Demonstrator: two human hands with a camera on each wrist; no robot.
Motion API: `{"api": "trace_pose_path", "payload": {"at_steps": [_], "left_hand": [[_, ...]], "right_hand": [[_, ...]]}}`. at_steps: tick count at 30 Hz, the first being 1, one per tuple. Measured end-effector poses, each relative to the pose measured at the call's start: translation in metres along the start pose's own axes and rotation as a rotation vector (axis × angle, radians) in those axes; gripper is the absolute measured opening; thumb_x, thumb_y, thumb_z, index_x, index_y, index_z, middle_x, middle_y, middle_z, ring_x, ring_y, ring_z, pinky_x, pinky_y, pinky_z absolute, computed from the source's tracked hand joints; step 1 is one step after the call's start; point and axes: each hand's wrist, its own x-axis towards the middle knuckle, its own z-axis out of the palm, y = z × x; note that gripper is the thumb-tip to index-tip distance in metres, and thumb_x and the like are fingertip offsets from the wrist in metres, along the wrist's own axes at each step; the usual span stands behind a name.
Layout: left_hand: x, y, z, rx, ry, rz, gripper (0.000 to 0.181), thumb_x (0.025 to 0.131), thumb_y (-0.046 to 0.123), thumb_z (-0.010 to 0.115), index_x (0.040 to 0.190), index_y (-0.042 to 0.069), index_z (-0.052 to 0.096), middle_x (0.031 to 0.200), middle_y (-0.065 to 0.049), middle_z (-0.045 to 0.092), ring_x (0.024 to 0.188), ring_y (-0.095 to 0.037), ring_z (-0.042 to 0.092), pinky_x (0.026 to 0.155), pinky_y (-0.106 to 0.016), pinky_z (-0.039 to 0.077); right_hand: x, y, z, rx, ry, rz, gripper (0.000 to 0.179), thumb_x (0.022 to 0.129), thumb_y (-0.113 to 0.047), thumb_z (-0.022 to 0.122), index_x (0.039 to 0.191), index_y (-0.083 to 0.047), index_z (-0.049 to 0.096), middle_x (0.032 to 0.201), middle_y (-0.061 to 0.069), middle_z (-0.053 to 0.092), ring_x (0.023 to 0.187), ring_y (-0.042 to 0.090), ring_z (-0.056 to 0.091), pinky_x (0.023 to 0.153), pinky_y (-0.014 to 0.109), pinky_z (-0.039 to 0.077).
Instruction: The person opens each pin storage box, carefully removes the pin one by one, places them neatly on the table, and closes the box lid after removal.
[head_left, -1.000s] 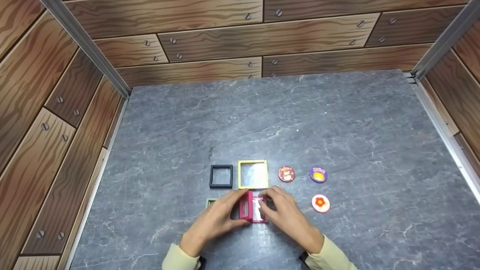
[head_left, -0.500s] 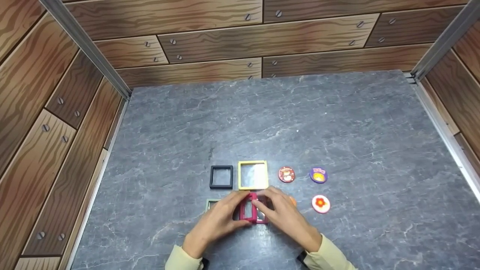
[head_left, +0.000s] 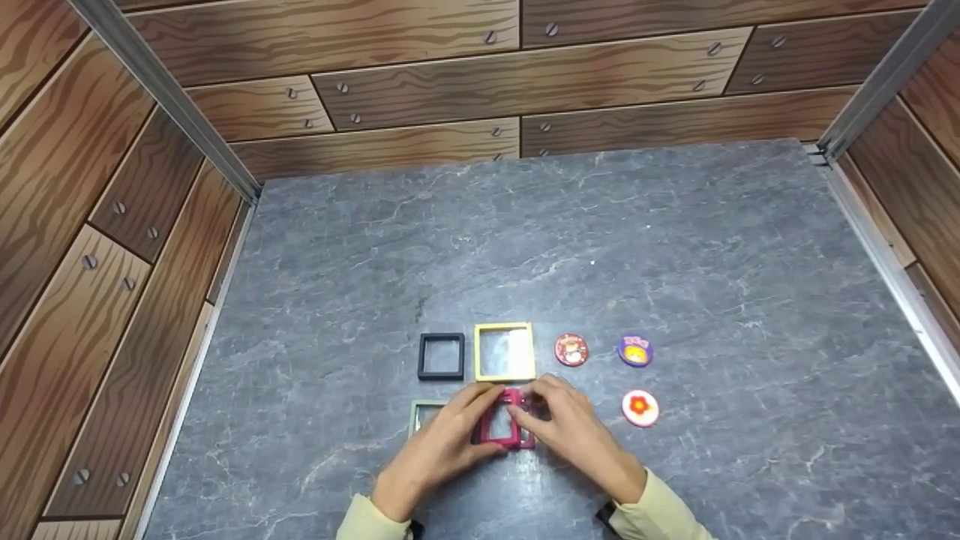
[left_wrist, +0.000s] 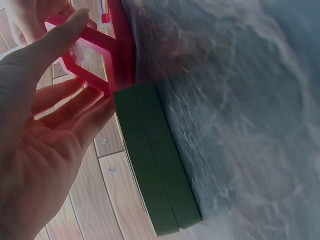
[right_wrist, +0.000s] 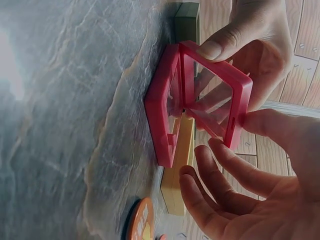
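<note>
A pink hinged display frame [head_left: 515, 431] stands between both hands, its base [right_wrist: 159, 107] on the table and its lid [right_wrist: 241, 100] swung partway over it. Clear film shows inside the frame. My left hand [head_left: 442, 439] holds the lid from the left, thumb on the near edge and fingers on the far edge. From the right, my right hand [head_left: 574, 431] pinches the lid's free edge between thumb and index finger, the other fingers loosely bent. A green frame [left_wrist: 155, 165] lies just left of the pink one, partly covered by my left hand.
Behind the hands lie a black frame [head_left: 441, 375] and a yellow frame [head_left: 476, 352]. To the right are a red badge [head_left: 571, 350], a purple badge [head_left: 635, 351] and a flower badge [head_left: 640, 409]. An orange badge [right_wrist: 142, 220] lies beside the right hand. Wood-print walls [head_left: 420, 82] enclose the table.
The pink lid has tilted from nearly upright toward the right, over its base. My right thumb has come onto its edge, and my left hand has followed slightly rightward.
</note>
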Motion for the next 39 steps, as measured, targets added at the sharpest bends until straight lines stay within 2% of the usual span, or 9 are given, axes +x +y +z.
{"api": "trace_pose_path", "payload": {"at_steps": [3, 10, 17, 25, 33, 39], "left_hand": [[0.000, 0.002, 0.002, 0.023, 0.007, -0.010, 0.080, 0.085, 0.034, 0.087, 0.151, 0.004, 0.055, 0.150, -0.009, 0.059, 0.138, -0.024, 0.061, 0.119, -0.036, 0.052], [0.001, 0.005, 0.006, 0.090, 0.040, 0.004, 0.078, 0.084, 0.037, 0.088, 0.148, 0.003, 0.058, 0.145, -0.008, 0.063, 0.134, -0.023, 0.063, 0.116, -0.035, 0.055], [0.003, 0.008, 0.009, 0.112, 0.038, -0.009, 0.073, 0.084, 0.036, 0.087, 0.144, 0.002, 0.062, 0.142, -0.007, 0.066, 0.130, -0.022, 0.065, 0.113, -0.034, 0.057], [0.003, 0.013, 0.013, 0.189, 0.052, 0.010, 0.068, 0.087, 0.039, 0.084, 0.141, 0.002, 0.064, 0.139, -0.007, 0.067, 0.128, -0.021, 0.065, 0.111, -0.035, 0.058], [0.006, 0.019, 0.014, 0.255, 0.063, 0.022, 0.057, 0.084, 0.036, 0.086, 0.129, 0.006, 0.066, 0.127, -0.004, 0.070, 0.117, -0.017, 0.066, 0.103, -0.030, 0.061], [0.008, 0.022, 0.015, 0.272, 0.068, 0.027, 0.053, 0.083, 0.035, 0.087, 0.123, 0.008, 0.065, 0.115, -0.002, 0.069, 0.107, -0.015, 0.064, 0.094, -0.028, 0.063]], "right_hand": [[0.000, 0.002, -0.001, 0.001, 0.002, -0.022, 0.021, 0.091, -0.031, 0.082, 0.094, -0.011, 0.077, 0.086, -0.001, 0.066, 0.081, 0.013, 0.058, 0.072, 0.025, 0.051], [0.000, 0.007, -0.004, 0.002, -0.019, -0.007, 0.021, 0.090, -0.033, 0.084, 0.091, -0.013, 0.078, 0.086, -0.004, 0.067, 0.084, 0.010, 0.059, 0.076, 0.028, 0.053], [0.000, 0.010, -0.005, -0.033, -0.020, 0.024, 0.017, 0.086, -0.028, 0.086, 0.087, -0.012, 0.078, 0.083, -0.005, 0.066, 0.081, 0.006, 0.054, 0.072, 0.025, 0.050], [-0.001, 0.011, -0.002, -0.092, 0.005, 0.068, 0.020, 0.081, -0.023, 0.090, 0.082, -0.012, 0.074, 0.078, -0.007, 0.058, 0.077, 0.006, 0.046, 0.068, 0.025, 0.044], [-0.004, 0.008, 0.000, -0.143, 0.045, 0.041, 0.023, 0.078, -0.017, 0.091, 0.078, -0.012, 0.069, 0.073, -0.006, 0.054, 0.075, 0.009, 0.045, 0.066, 0.027, 0.042], [-0.004, 0.006, 0.000, -0.238, 0.069, 0.027, 0.024, 0.078, -0.019, 0.091, 0.076, -0.014, 0.068, 0.070, -0.007, 0.053, 0.072, 0.010, 0.044, 0.064, 0.026, 0.038]]}}
